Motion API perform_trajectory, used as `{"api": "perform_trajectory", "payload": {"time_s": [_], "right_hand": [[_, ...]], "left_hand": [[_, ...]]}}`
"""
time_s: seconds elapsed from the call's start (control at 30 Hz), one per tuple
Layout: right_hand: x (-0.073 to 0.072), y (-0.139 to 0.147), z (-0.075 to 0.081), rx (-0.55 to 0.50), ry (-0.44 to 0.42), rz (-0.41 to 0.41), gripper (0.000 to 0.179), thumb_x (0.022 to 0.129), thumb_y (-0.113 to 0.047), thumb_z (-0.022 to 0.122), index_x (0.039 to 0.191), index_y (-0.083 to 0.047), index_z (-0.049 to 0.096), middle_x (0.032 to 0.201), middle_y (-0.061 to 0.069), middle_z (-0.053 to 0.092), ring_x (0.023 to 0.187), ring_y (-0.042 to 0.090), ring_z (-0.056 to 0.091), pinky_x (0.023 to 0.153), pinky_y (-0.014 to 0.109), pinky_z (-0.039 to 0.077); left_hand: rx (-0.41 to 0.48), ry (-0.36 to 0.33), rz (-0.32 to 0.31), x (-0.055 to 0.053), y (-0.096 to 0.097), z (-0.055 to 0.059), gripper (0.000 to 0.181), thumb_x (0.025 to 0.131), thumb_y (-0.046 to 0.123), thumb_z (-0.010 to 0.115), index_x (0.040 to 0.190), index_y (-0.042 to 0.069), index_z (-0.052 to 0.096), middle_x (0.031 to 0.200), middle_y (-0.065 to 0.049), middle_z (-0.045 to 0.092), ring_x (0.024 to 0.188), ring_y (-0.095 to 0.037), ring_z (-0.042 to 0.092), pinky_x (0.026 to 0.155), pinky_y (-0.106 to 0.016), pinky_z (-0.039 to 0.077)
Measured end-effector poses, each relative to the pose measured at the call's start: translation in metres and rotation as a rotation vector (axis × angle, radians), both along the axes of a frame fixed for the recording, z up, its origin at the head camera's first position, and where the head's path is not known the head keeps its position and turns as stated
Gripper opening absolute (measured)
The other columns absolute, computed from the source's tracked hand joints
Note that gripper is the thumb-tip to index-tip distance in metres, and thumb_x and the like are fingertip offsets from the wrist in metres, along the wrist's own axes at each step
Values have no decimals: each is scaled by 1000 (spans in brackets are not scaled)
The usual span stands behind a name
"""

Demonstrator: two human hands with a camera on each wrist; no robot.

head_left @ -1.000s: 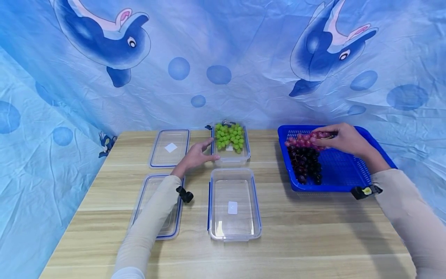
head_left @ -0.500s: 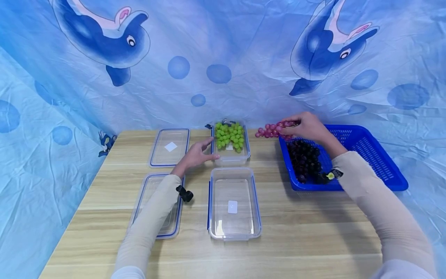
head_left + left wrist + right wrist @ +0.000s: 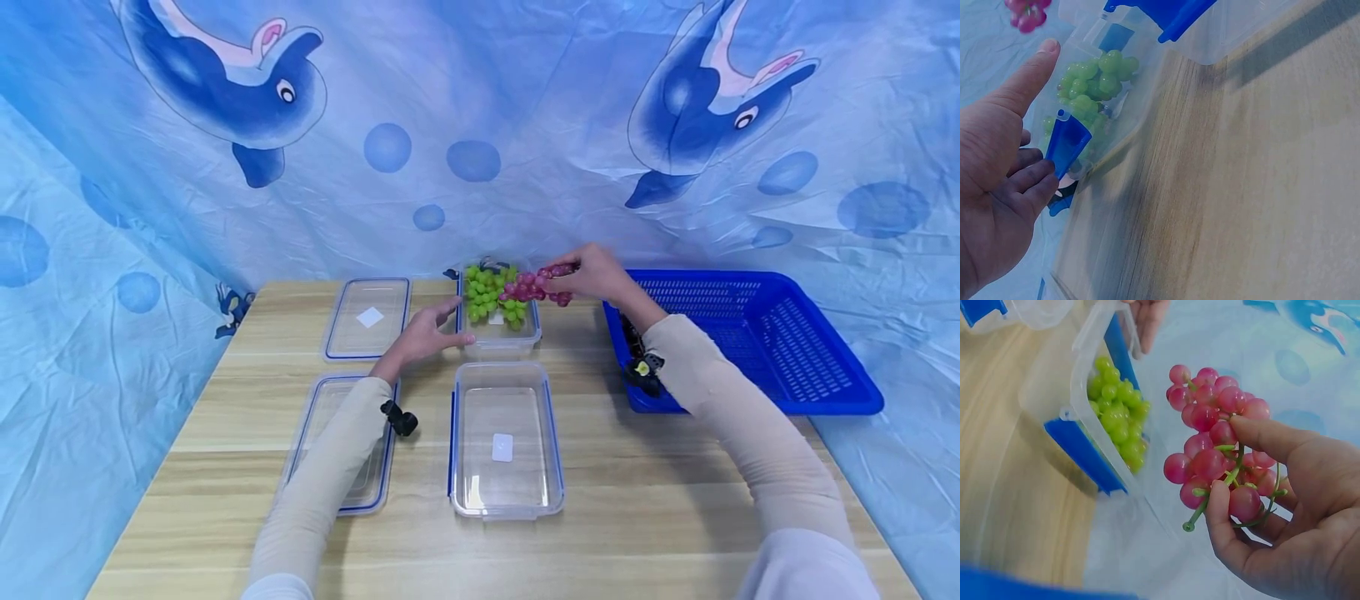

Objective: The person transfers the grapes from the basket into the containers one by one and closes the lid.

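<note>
Head view: has lifted pink grapes clear of blue basket, now right of fingers, and brought them near green-grape box, just left of fingertips; likely mid-transfer. Pinches bunch in right hand; holds left hand spread beside box.

On the wooden surface are set a far box, a near box, a basket, a far lid and a near lid, apparently flat though partly hidden.
</note>
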State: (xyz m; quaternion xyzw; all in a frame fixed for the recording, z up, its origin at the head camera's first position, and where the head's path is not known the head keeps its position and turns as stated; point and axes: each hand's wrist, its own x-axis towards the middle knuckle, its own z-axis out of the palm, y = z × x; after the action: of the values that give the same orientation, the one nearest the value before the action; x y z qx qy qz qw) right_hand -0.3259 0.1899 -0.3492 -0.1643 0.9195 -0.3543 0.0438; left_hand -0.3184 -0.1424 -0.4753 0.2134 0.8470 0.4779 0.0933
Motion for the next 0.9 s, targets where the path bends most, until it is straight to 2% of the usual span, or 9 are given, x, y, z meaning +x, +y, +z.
{"api": "perform_trajectory", "payload": {"time_s": [0.17, 0.3, 0.43, 0.6, 0.73, 0.8, 0.83, 0.9], "right_hand": [[-8, -21, -11, 52, 64, 42, 38, 88, -34, 81, 116, -9, 79, 81, 5, 78, 65, 13, 68, 62, 26, 51], [-11, -36, -21, 57, 52, 40, 39, 86, -34, 82, 116, -9, 79, 90, 6, 79, 61, 9, 57, 56, 25, 43], [-11, -48, -31, 59, 38, 21, 38, 85, -31, 83, 116, -9, 79, 96, 9, 79, 64, 12, 56, 56, 25, 43], [-14, -59, -48, 53, 50, 6, 37, 85, -29, 84, 115, -8, 79, 102, 9, 78, 72, 15, 62, 63, 26, 49], [-15, -65, -61, 53, 50, 43, 41, 86, -31, 83, 119, -7, 77, 100, 10, 78, 70, 17, 64, 65, 28, 50], [-14, -66, -65, 55, 59, 68, 42, 86, -30, 83, 120, -6, 76, 98, 11, 78, 67, 16, 61, 62, 28, 47], [-14, -67, -67, 56, 64, 85, 43, 86, -29, 84, 121, -5, 76, 92, 10, 77, 64, 15, 59, 59, 27, 45], [-14, -68, -71, 61, 69, 116, 41, 85, -26, 84, 119, -5, 76, 89, 9, 76, 64, 15, 56, 58, 27, 42]], "left_hand": [[-5, 1, 5, 1, 0, 0, 96, 85, 43, 83, 159, 7, 33, 166, -10, 30, 148, -40, 35, 122, -45, 35], [-6, 1, 2, 1, 0, 0, 96, 86, 43, 82, 160, 7, 32, 167, -10, 29, 149, -39, 34, 122, -45, 34], [-9, 0, 0, 0, 0, 0, 96, 86, 44, 82, 160, 9, 33, 167, -9, 30, 149, -38, 34, 122, -45, 34], [0, -13, -5, -1, 0, -2, 94, 87, 39, 82, 160, 11, 31, 167, -8, 28, 150, -37, 32, 124, -46, 32], [-3, -25, -12, -1, 0, -1, 94, 89, 34, 81, 161, 7, 27, 168, -12, 25, 151, -39, 29, 124, -47, 30], [-10, -31, -18, 3, 1, 6, 93, 91, 31, 80, 160, 3, 26, 167, -16, 24, 151, -41, 29, 124, -48, 30], [-12, -34, -20, 6, 2, 11, 92, 91, 29, 80, 160, 0, 26, 167, -18, 24, 150, -43, 29, 124, -49, 30], [-8, -28, -20, 5, 2, 11, 91, 91, 31, 80, 160, 2, 27, 167, -17, 25, 150, -43, 30, 123, -49, 31]]}}
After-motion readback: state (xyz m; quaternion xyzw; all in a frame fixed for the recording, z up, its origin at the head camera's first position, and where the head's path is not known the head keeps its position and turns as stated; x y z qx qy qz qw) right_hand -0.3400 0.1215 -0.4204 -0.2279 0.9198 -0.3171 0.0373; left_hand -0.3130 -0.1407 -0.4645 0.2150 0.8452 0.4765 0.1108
